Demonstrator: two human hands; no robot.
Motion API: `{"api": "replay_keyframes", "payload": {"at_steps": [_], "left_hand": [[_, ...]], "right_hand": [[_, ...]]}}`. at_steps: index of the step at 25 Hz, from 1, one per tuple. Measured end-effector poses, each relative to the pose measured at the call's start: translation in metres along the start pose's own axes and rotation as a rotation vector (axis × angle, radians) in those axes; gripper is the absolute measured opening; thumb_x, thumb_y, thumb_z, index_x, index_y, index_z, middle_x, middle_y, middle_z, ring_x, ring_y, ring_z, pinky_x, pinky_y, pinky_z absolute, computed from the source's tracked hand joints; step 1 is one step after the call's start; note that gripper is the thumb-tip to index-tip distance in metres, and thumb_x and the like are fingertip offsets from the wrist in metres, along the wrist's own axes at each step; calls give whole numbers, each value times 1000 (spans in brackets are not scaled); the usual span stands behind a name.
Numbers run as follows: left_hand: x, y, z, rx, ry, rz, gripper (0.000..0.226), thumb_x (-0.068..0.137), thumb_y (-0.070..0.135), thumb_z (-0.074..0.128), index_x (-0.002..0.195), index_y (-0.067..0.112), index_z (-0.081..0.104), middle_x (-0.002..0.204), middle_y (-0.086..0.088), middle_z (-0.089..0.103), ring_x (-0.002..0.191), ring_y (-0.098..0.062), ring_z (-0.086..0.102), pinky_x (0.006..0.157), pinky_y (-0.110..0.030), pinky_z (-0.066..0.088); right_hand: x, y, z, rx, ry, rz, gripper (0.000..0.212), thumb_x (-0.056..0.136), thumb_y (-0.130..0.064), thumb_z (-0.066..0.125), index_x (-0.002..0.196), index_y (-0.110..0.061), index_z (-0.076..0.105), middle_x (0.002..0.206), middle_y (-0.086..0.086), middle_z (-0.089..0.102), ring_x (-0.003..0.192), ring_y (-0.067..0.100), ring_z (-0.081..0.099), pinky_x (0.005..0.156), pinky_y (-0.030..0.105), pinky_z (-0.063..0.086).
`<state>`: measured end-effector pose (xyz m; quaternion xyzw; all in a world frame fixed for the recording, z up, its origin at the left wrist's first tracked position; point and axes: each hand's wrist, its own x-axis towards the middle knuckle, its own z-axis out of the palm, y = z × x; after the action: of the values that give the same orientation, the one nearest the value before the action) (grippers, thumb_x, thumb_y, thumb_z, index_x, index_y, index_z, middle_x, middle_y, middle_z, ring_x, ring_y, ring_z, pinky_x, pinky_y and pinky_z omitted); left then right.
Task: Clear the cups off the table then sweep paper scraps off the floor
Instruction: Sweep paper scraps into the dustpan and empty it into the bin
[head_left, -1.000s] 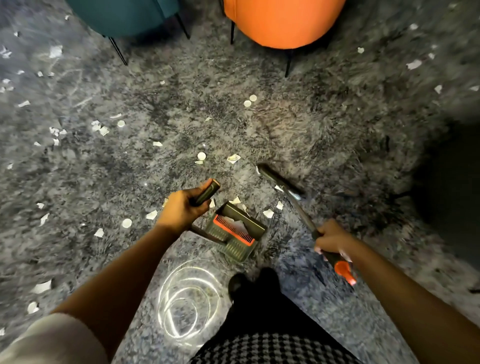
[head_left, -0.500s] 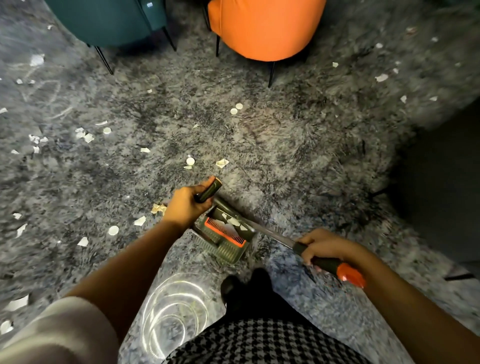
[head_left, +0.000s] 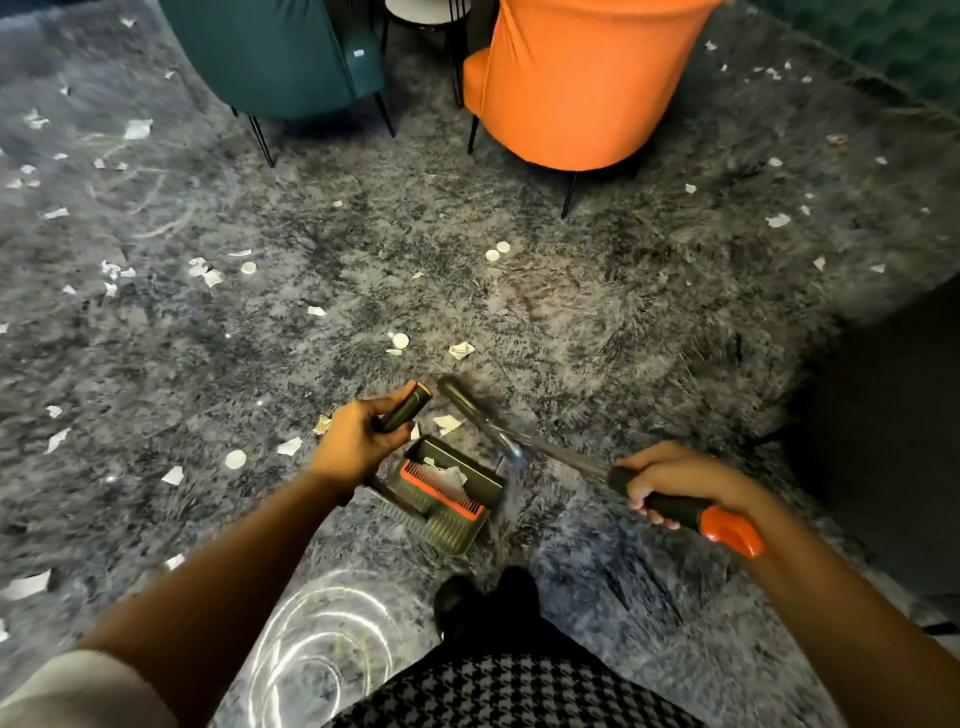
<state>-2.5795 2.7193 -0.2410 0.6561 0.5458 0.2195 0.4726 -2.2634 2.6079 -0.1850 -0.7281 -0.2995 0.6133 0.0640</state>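
My left hand (head_left: 358, 441) grips the dark handle (head_left: 404, 412) of a green dustpan (head_left: 451, 530) that rests on the grey rug; its orange comb strip and a few white scraps lie inside. My right hand (head_left: 670, 478) holds the black and orange grip of a broom (head_left: 727, 527). The broom's blurred head (head_left: 460, 397) is on the rug just beyond the pan's mouth, beside a scrap (head_left: 447, 423). White paper scraps (head_left: 400, 341) are scattered over the rug, thickest at the left.
A teal chair (head_left: 280, 52) and an orange chair (head_left: 582, 83) stand at the far side on thin black legs. A dark piece of furniture (head_left: 883, 441) fills the right edge. My shoes (head_left: 488, 603) are just behind the dustpan.
The broom head was drawn into the dustpan half a second ago and has now swung back out beyond its mouth. The view has tilted up, showing more of the chairs.
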Motion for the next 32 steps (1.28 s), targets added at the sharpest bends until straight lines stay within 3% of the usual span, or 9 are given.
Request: {"api": "replay_keyframes", "payload": {"at_steps": [3, 8, 10, 12, 14, 16, 25, 29, 32], "left_hand": [[-12, -12, -22, -21, 110, -18, 40, 82, -1, 68, 121, 2, 61, 116, -10, 65, 89, 4, 59, 74, -15, 50], [-25, -33, -43, -110, 198, -62, 46, 84, -4, 65, 128, 4, 56, 125, -3, 58, 85, 17, 43, 88, -39, 44], [-22, -40, -48, -108, 231, -87, 46, 84, -4, 65, 128, 4, 56, 125, -13, 60, 74, 19, 41, 83, -22, 49], [-16, -44, -52, -63, 254, -101, 48, 83, -3, 67, 128, 8, 57, 124, -13, 60, 62, 23, 35, 63, 2, 40], [-8, -45, -55, -23, 289, -130, 49, 81, 1, 70, 128, 11, 58, 117, -10, 64, 54, 27, 37, 54, 5, 34], [3, -45, -57, 8, 315, -144, 49, 81, 1, 71, 127, 11, 59, 112, -11, 68, 51, 27, 38, 53, 5, 32], [28, -47, -64, -28, 306, -229, 51, 82, 2, 69, 127, 22, 58, 101, 8, 66, 48, 16, 47, 49, -1, 36], [27, -45, -68, -16, 295, -255, 51, 82, 3, 69, 128, 22, 58, 102, 8, 67, 49, 11, 51, 48, -5, 39], [24, -43, -67, -45, 293, -253, 51, 82, 3, 69, 127, 23, 57, 102, 10, 65, 52, 11, 54, 50, -6, 42]], "right_hand": [[23, -16, 3, -1, 74, -2, 42, 78, 15, 54, 120, 7, 57, 63, 17, 56, 38, 18, 49, 32, 18, 38], [75, -48, -6, -5, 200, -8, 41, 74, 15, 57, 115, 13, 57, 58, 17, 56, 32, 19, 47, 31, 18, 38], [99, -66, -8, -33, 234, -21, 38, 73, 15, 57, 110, 15, 58, 56, 17, 55, 31, 20, 46, 30, 19, 37], [120, -86, -9, -70, 258, -60, 25, 71, 15, 58, 95, 13, 64, 49, 16, 53, 32, 22, 46, 32, 21, 38], [143, -111, -13, -149, 263, -83, 8, 70, 14, 59, 68, 6, 61, 37, 12, 51, 30, 21, 46, 36, 22, 39], [167, -130, -18, -212, 251, -75, 18, 70, 13, 59, 57, 2, 56, 32, 8, 50, 27, 19, 46, 35, 21, 39], [210, -136, 13, -542, 87, 7, 10, 74, 5, 67, 72, 1, 58, 58, 11, 55, 40, 19, 53, 33, 18, 39], [185, -121, 26, -637, -38, -1, 16, 75, 7, 64, 78, -2, 52, 71, 14, 50, 53, 24, 49, 49, 29, 40], [158, -113, 33, -673, -126, 6, 10, 77, 5, 64, 81, 0, 56, 72, 14, 53, 54, 23, 50, 50, 28, 43]]}}
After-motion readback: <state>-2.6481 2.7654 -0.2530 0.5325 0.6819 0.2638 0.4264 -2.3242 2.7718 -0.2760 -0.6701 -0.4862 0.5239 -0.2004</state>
